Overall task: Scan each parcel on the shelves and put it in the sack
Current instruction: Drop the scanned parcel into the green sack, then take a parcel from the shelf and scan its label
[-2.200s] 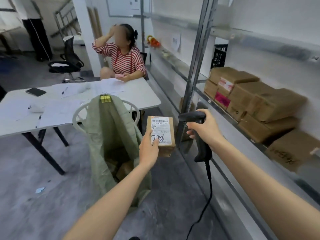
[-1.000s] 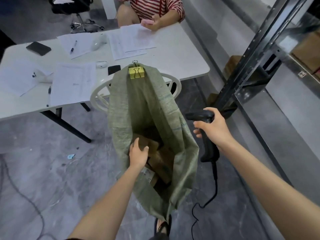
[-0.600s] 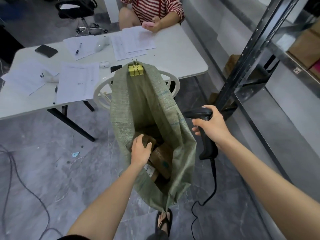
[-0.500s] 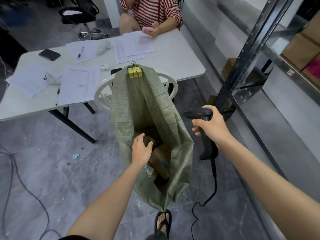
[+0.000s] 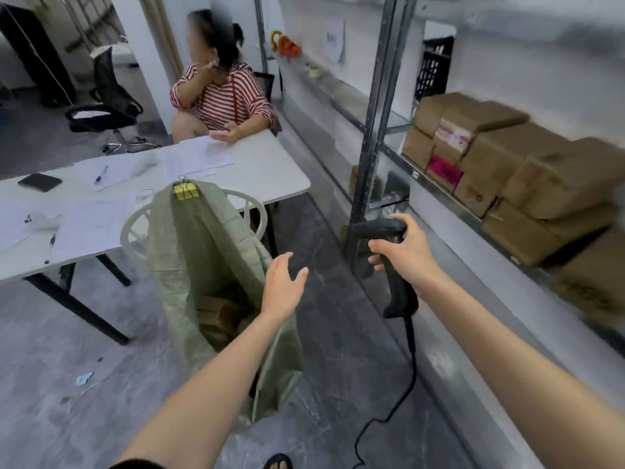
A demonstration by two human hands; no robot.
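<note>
Head view looks down along two bare arms. The left hand [image 5: 284, 286] hangs in the air over the right-hand rim of the green woven sack [image 5: 203, 252], fingers loosely spread and holding nothing. The right hand [image 5: 406, 255] is curled round the grip of a black barcode scanner [image 5: 400, 296], whose head points left and whose cable [image 5: 407, 384] trails down to the grey floor. The sack stands open on the floor, its back edge fastened to a white plastic chair [image 5: 135, 225] by a yellow binder clip [image 5: 185, 191]; brown parcels [image 5: 220, 313] lie at its bottom. More cardboard boxes [image 5: 507, 170] are stacked on the metal shelf [image 5: 449, 198] at the right, apart from both hands. Behind the chair stands a white table [image 5: 270, 174] with papers [image 5: 98, 225] and a dark phone [image 5: 40, 182], and a person in a red-striped top [image 5: 223, 103] sits at its far side.
</note>
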